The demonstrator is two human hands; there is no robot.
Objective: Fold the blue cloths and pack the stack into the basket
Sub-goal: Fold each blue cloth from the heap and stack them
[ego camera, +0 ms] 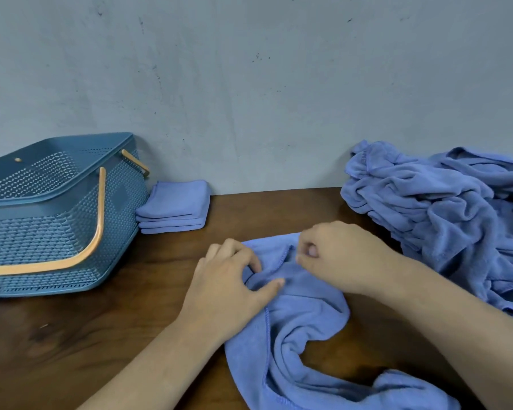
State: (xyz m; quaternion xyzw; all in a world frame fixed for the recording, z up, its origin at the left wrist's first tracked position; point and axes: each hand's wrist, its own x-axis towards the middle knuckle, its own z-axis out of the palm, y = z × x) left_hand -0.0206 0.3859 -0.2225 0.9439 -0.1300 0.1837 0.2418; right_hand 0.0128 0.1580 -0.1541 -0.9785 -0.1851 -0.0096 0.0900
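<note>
1. Left grip: fingers curled down, thumb stretched out, bunching a fold of the working blue cloth and pinning it to the desk.
2. Right grip: fingers curled tight, tips pinching the stitched far hem just beside the left fingertips. The knuckles hide part of the contact, so I read this as a pinch, not a certainty.
3. My reading of the hold: both grips sit close together on the far edge to find a corner and pull the hem straight before the first fold.
4. Cloth relative to grips: its far edge lies under both, and the rest trails toward me, rumpled and looped, between the forearms. Not flat yet.
5. Folded stack: a few squared cloths, touching the basket side near the wall, parked within left reach. It is not in the basket yet.
6. Unfolded heap: on the right, near the right forearm, handy for the next pick. I judge the task early, with most cloths left to fold.
</note>
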